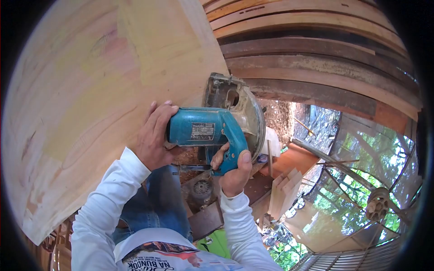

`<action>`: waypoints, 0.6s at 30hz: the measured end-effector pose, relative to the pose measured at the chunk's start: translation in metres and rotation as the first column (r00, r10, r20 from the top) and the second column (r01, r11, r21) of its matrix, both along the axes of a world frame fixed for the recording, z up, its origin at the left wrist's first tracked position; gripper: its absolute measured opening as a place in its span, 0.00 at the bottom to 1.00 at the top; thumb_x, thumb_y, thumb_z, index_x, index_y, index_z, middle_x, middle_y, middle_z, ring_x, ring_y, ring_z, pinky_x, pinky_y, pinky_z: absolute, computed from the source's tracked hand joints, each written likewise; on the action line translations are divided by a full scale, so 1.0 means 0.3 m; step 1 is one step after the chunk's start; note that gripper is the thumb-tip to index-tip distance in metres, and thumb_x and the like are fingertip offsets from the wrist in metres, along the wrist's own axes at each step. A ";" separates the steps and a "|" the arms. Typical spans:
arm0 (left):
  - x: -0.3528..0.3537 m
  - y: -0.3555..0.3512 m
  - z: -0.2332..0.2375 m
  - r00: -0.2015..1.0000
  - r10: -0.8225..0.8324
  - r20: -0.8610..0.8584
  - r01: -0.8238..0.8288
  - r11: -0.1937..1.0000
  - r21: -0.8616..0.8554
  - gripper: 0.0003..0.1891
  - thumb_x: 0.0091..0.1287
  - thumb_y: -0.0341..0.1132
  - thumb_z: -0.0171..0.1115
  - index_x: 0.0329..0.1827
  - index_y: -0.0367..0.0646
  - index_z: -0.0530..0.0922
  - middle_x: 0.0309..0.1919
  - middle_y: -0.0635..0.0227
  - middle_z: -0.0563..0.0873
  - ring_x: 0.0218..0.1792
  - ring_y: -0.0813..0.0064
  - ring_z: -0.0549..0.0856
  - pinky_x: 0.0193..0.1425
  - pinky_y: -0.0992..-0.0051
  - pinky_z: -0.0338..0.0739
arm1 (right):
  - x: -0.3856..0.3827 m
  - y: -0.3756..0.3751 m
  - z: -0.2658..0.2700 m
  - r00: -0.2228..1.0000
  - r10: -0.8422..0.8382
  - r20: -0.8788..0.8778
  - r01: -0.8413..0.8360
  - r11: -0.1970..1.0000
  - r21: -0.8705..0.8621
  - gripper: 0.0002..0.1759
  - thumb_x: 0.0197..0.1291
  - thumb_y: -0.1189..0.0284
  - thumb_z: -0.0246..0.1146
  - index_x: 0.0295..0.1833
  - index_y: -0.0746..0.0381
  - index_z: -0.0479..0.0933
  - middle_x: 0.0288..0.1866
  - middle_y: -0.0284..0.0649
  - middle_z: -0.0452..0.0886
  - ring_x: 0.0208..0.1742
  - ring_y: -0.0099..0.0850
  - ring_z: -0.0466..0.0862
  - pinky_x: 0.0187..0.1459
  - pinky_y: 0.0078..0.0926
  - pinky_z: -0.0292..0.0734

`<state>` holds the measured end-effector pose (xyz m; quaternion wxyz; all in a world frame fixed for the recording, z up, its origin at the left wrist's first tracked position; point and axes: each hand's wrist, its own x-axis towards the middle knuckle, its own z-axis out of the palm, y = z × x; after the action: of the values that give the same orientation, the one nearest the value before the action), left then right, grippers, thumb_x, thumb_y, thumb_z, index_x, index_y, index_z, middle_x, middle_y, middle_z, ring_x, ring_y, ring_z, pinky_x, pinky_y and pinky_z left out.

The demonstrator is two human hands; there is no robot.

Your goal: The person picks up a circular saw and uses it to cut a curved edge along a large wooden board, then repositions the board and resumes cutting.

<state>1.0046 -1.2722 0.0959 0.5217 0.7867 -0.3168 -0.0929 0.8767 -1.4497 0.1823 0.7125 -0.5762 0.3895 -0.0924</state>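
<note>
Several long planks (316, 67) lie beyond the teal saw (218, 123).

This is a woodworking workshop, partly open to green foliage (359, 179): long planks (312, 65) lie side by side, and a teal power saw (199, 122) sits beside a broad wooden panel (99, 86).

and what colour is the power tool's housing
The power tool's housing is teal, best seen in the head view.
</note>
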 end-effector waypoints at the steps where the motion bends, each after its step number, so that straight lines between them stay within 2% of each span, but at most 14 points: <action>1: -0.005 0.000 -0.001 1.000 -0.002 -0.005 0.002 1.000 -0.001 0.55 0.46 0.42 0.89 0.78 0.45 0.64 0.69 0.53 0.79 0.74 0.46 0.76 0.84 0.42 0.58 | -0.001 -0.006 0.000 1.000 0.008 -0.008 -0.008 1.000 -0.005 0.37 0.72 0.38 0.51 0.51 0.66 0.76 0.27 0.40 0.79 0.27 0.29 0.78 0.31 0.26 0.71; 4: -0.015 -0.008 0.003 0.999 0.036 0.009 -0.036 0.999 -0.004 0.53 0.46 0.44 0.89 0.75 0.45 0.67 0.66 0.54 0.80 0.72 0.48 0.78 0.82 0.42 0.61 | -0.007 -0.020 0.000 1.000 0.014 -0.011 -0.014 1.000 0.002 0.37 0.72 0.38 0.51 0.51 0.66 0.76 0.27 0.40 0.79 0.27 0.29 0.78 0.30 0.26 0.71; 13: -0.031 -0.021 0.001 0.997 0.070 0.015 -0.070 0.997 -0.028 0.53 0.45 0.45 0.89 0.75 0.45 0.67 0.65 0.55 0.81 0.72 0.48 0.78 0.83 0.42 0.61 | -0.004 -0.048 -0.001 0.999 0.041 0.004 -0.041 0.999 0.033 0.37 0.71 0.38 0.52 0.51 0.66 0.77 0.26 0.40 0.78 0.27 0.29 0.78 0.29 0.27 0.71; 18: -0.045 -0.027 -0.004 0.997 0.067 0.030 -0.067 0.998 0.007 0.57 0.44 0.44 0.90 0.77 0.44 0.63 0.67 0.52 0.80 0.72 0.46 0.78 0.83 0.41 0.59 | -0.005 -0.066 -0.008 0.997 0.074 0.005 -0.074 0.997 0.010 0.38 0.72 0.38 0.52 0.51 0.67 0.76 0.26 0.41 0.78 0.26 0.30 0.78 0.29 0.27 0.71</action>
<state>0.9912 -1.2802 0.0946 0.5165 0.8003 -0.2975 -0.0651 0.8751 -1.4694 0.1800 0.7192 -0.5866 0.3666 -0.0653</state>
